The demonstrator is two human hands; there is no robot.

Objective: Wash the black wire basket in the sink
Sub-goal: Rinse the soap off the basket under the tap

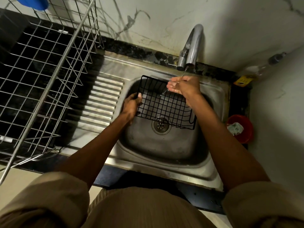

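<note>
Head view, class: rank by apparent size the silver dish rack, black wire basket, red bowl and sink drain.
1. Silver dish rack, though nearest the camera
2. Black wire basket
3. Red bowl
4. Sink drain

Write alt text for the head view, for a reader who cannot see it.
A person's left hand grips a black wire basket over a steel sink, while the right hand is cupped under a thin stream from the tap. A wire dish rack stands to the left.
</note>
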